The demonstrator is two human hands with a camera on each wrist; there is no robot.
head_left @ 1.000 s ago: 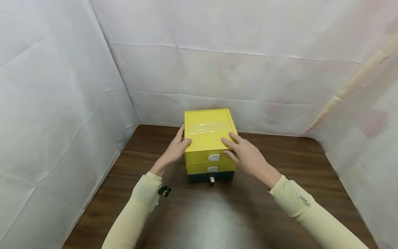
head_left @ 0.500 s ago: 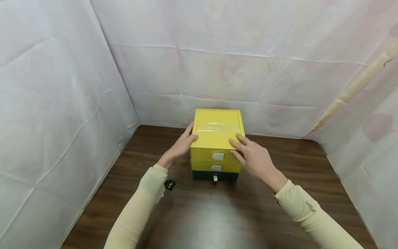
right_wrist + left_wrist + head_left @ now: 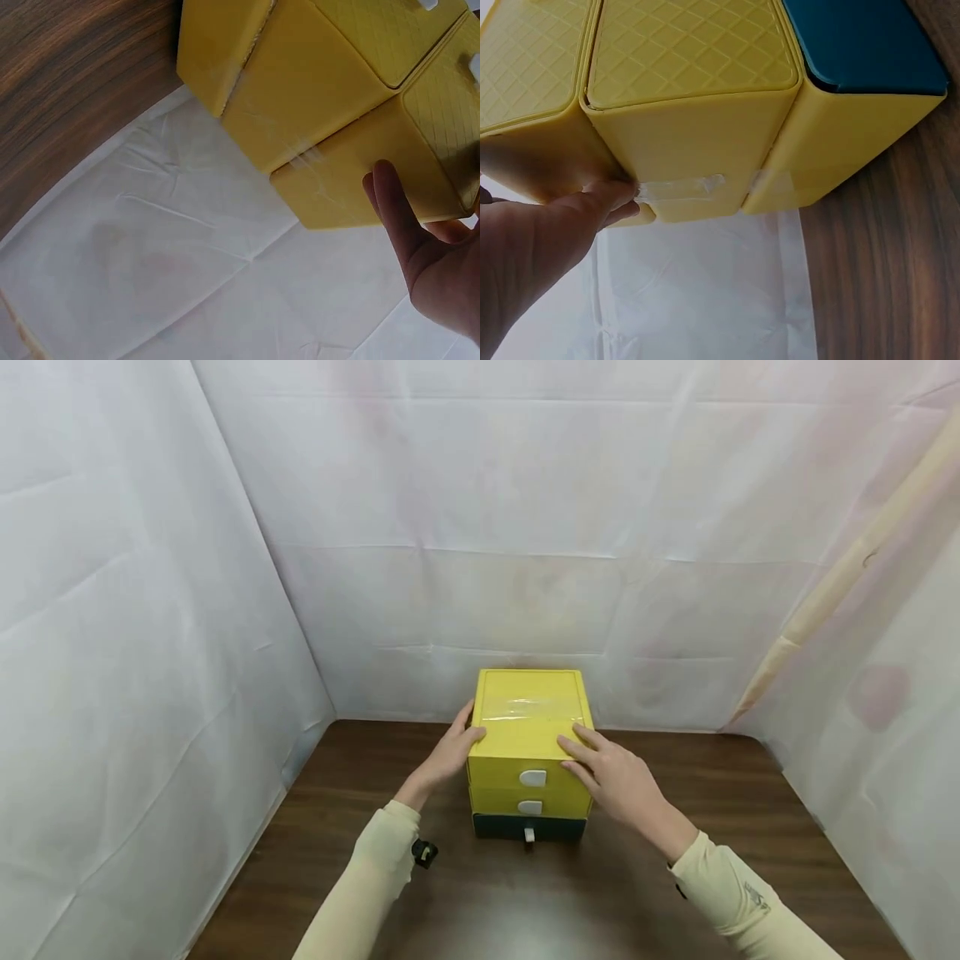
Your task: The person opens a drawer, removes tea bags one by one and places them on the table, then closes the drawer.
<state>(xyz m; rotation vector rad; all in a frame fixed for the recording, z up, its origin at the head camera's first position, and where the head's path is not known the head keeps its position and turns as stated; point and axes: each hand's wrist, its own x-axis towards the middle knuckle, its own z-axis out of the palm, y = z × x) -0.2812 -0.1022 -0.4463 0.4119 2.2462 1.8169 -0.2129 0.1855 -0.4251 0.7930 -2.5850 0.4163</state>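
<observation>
A small yellow drawer unit [image 3: 525, 735] stands upright on the table. Its two upper drawers have yellow fronts with white handles [image 3: 532, 778]; the bottom drawer [image 3: 495, 827] is dark teal with a small white tab. All drawers look pushed in. My left hand [image 3: 446, 756] lies along the unit's left side, its thumb at the top edge. On the other side, my right hand [image 3: 618, 777] touches the top right front corner with spread fingers. In the right wrist view one finger [image 3: 390, 191] lies straight against the side wall. Clear tape [image 3: 679, 187] runs along the unit's side.
The dark wooden tabletop [image 3: 360, 785] surrounds the unit. White cloth walls [image 3: 465, 527] rise at the back and on both sides, the back one close behind the unit. A cloth-wrapped pole [image 3: 810, 602] slants down in the right back corner.
The drawer unit has shifted to the right on the table and now faces more squarely forward, both hands moving with it. The head view has tilted upward.
</observation>
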